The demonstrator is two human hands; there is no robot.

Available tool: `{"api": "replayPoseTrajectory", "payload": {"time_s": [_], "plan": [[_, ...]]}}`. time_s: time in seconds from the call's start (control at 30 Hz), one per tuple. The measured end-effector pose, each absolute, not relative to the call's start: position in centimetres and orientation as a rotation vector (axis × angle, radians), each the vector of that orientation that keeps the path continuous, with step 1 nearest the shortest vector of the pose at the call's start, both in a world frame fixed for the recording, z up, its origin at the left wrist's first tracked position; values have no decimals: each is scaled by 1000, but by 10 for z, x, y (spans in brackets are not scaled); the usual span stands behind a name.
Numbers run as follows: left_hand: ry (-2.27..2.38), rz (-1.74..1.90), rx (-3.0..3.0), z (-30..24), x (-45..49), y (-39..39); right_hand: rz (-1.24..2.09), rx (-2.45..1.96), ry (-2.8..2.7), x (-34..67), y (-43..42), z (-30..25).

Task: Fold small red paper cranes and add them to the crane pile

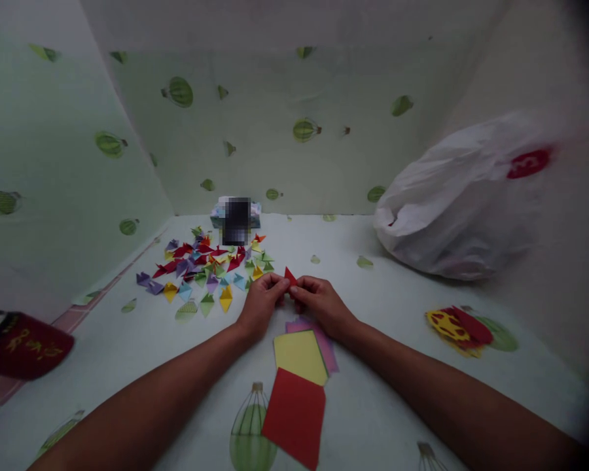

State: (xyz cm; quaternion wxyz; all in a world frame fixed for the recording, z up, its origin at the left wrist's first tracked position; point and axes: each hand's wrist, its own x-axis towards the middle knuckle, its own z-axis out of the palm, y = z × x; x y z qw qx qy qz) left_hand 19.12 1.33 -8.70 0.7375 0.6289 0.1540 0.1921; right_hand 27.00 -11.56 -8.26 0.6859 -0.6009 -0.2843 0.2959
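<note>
Between my two hands is a small folded piece of red paper [290,277], its pointed tip sticking up above the fingers. My left hand [264,301] pinches its left side with thumb and fingers. From the other side my right hand [322,302] grips it, also closed, and the fingertips hide most of the paper. Below the hands lie loose paper sheets: a red square [295,415] nearest me, a yellow square [300,355] partly under it, and pink-purple sheets [328,347] beneath the yellow one.
Many small folded paper pieces [207,282] in several colours spread over the left of the table. Behind them stands a patterned box [256,212] with a blurred dark patch. A red can [24,345] is at far left, a white plastic bag [451,203] and yellow-red cut-outs [449,325] at right.
</note>
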Motion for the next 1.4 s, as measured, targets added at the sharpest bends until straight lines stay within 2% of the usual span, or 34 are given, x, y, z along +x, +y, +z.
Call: {"api": "replayPoseTrajectory", "payload": {"time_s": [0.3,0.7,1.03,1.4], "plan": [[314,392,1279,-86,191,8,624,-1403,-684,265,-116,-84],[258,395,1227,-77,194,12,711,-1172,-589,271,-117,-79],[157,438,1365,-75,193,14,753,-1150,-561,273,-116,-77],[123,421,1511,-74,190,10,348,-1421,-660,269,-118,-77]]}}
